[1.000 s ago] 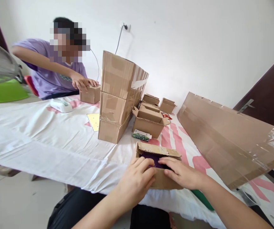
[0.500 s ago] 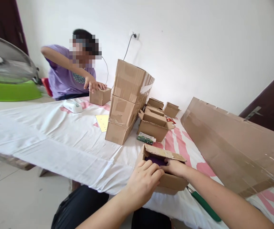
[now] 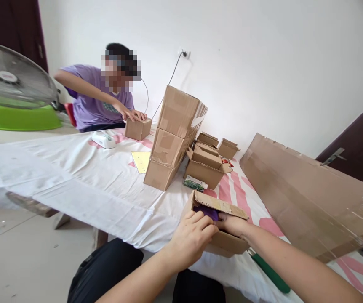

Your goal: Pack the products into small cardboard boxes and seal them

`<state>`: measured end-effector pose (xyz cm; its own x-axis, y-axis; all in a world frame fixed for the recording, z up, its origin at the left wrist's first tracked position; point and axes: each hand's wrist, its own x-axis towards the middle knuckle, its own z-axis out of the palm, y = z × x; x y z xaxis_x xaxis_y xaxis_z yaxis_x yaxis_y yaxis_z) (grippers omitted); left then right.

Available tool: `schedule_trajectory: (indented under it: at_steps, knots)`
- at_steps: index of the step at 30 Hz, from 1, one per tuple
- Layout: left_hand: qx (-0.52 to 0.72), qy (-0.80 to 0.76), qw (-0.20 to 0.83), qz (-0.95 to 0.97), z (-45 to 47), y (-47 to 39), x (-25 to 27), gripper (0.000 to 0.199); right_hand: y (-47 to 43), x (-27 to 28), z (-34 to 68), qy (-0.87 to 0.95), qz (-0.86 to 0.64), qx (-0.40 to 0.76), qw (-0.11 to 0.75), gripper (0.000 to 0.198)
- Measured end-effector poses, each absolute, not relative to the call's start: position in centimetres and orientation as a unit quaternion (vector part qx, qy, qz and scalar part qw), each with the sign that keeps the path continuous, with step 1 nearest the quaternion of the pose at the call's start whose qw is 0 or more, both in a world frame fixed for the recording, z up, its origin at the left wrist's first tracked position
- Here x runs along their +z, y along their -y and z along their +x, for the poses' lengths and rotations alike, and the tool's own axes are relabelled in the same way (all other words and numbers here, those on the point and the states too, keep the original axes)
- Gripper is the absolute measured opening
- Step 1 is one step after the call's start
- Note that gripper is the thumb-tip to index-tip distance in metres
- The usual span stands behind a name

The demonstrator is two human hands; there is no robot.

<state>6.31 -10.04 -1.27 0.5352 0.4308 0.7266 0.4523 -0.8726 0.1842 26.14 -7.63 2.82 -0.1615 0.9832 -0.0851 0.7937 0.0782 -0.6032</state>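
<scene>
Right hand (image 3: 234, 225) has dipped deeper into the box (image 3: 227, 243), fingers (image 3: 222, 217) apparently curled.

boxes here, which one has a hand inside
The box nearest the camera: the right hand reaches into it; no other box has a hand inside.

The left hand (image 3: 192, 235) rests on an open box (image 3: 227, 243); the right hand (image 3: 236, 225) reaches inside, beside a purple thing (image 3: 208, 212). Stacked boxes (image 3: 170, 145) stand beyond; a co-worker (image 3: 94, 94) touches a small box (image 3: 137, 130).

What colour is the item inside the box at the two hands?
Purple: the item inside the box shows best in the head view, partly hidden.
</scene>
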Motion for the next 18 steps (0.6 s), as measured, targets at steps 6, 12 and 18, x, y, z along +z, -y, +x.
schedule_trajectory:
  at_steps: [6,12,18]
  knots:
    - [-0.456,0.257,0.017,-0.852,6.1,10.1,-1.5,0.013,8.4,3.6,25.9,0.704,-0.635,0.244,0.202,0.029]
    - [-0.468,0.290,0.071,-0.831,6.3,9.6,-1.7,0.012,10.9,7.3,26.9,0.723,-0.597,0.115,0.328,0.032]
    - [-0.474,0.306,0.090,-0.821,5.5,9.4,0.0,0.012,13.3,9.9,29.5,0.708,-0.564,0.079,0.417,0.038]
